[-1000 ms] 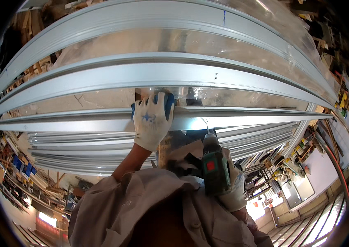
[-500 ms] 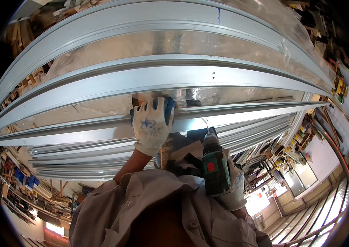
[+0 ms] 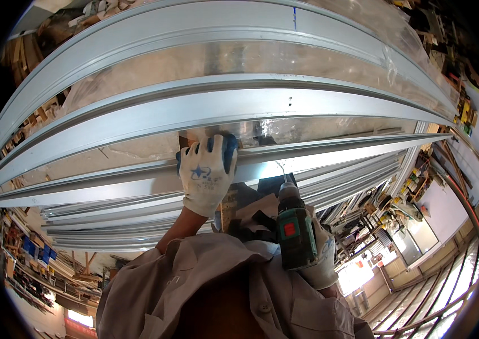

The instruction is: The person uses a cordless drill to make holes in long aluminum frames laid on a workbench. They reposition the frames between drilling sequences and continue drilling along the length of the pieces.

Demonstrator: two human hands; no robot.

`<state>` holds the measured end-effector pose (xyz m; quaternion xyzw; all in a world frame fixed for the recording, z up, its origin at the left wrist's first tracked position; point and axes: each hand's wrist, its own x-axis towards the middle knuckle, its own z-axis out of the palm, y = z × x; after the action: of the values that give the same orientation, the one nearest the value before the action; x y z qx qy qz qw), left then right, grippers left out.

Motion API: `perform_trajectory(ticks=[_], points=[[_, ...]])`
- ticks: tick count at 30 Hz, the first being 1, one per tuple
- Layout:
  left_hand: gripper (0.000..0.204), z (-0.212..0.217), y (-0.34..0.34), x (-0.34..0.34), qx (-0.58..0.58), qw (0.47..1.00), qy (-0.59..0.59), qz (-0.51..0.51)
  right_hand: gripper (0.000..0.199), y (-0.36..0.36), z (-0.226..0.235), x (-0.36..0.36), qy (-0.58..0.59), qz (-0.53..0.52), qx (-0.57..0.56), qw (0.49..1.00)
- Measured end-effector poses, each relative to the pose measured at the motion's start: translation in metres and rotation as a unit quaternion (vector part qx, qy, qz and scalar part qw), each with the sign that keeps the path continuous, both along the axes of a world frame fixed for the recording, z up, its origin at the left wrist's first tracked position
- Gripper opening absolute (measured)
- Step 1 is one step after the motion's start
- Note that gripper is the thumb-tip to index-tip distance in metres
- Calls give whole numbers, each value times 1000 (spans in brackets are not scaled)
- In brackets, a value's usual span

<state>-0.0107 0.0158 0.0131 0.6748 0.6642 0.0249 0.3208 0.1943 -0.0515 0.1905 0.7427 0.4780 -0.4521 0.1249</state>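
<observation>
Both my hands wear white work gloves, with blue showing at the left one's fingertips. My left hand (image 3: 208,175) is closed over the nearest long silvery metal profile (image 3: 352,153), its fingers curled past the far edge. A green and black cordless drill (image 3: 297,240) with a red patch is in my right hand (image 3: 324,260), whose fingers are mostly hidden behind the tool's body. The drill points away from me, and its thin bit (image 3: 283,171) meets the near profile's bright face, right of my left hand. A patch of light falls around the bit.
Beyond lie a second profile (image 3: 222,105) with small dark holes and a wider one (image 3: 194,22) with a blue line. Clear plastic film (image 3: 358,59) stretches between them. More profiles (image 3: 109,226) are stacked below the near one. Cluttered shelves and tools line both sides.
The whole view has turned very slightly. My left hand keeps its hold on the profile, and the drill stays with its bit at about the same spot.
</observation>
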Motion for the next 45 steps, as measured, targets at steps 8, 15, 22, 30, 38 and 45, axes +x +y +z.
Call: perform_trajectory(ticks=[8,15,22,30,38,45], points=[[40,1,1,0,6,1000,4,0,52,2,0,-1,12,-5,21,1000],[41,-2,-1,-1,10,1000,0,-7,55,4,1,-4,7,-13,18,1000],[41,-1,-2,-1,18,1000,-4,-2,56,7,3,-3,11,-19,8,1000],[39,-1,-1,0,16,1000,-14,7,47,8,1,-2,0,-36,1,999],[39,0,-1,-1,17,1000,-14,13,45,12,3,1,13,-37,-13,999],[40,-1,-2,0,1,1000,-5,4,46,11,3,7,4,10,-14,1000]])
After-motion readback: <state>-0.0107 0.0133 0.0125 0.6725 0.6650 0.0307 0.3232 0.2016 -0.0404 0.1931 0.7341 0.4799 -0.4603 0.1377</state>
